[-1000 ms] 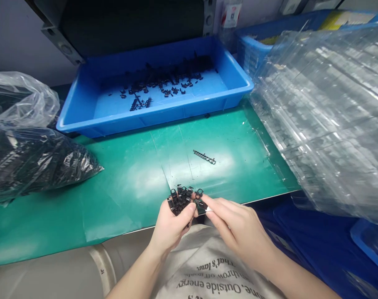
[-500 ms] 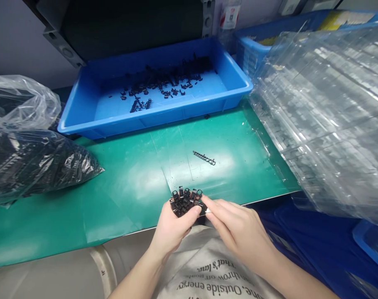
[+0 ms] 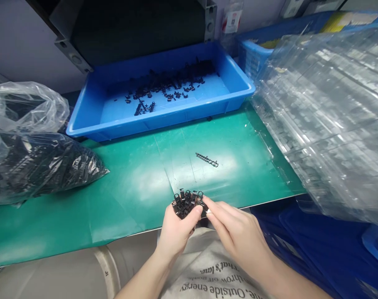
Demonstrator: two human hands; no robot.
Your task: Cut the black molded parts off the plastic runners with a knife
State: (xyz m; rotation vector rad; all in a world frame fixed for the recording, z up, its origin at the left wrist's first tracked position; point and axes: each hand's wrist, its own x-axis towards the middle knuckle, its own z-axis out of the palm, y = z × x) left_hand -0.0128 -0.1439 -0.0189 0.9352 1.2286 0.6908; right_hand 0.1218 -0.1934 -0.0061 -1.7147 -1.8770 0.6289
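Note:
My left hand is closed around a bunch of small black plastic clips, its thumb pressed across them. Several ring-shaped ends stick up from the top of the bunch. Close against its right side, my right hand pinches one black plastic clip with a ring-shaped end. Something small and white shows at my right fingertips, too small to name. Beyond my hands, a black toothed plastic strip lies on the green table mat.
At the back stands a blue tray with loose black parts. On the left sits a clear bag full of black parts. Stacked clear plastic trays lean in from the right, before a blue basket. A bottle stands behind.
The clip in my right hand has come in from slightly apart to sit against the bunch. My left thumb has moved right, towards that clip. The view has shifted a little.

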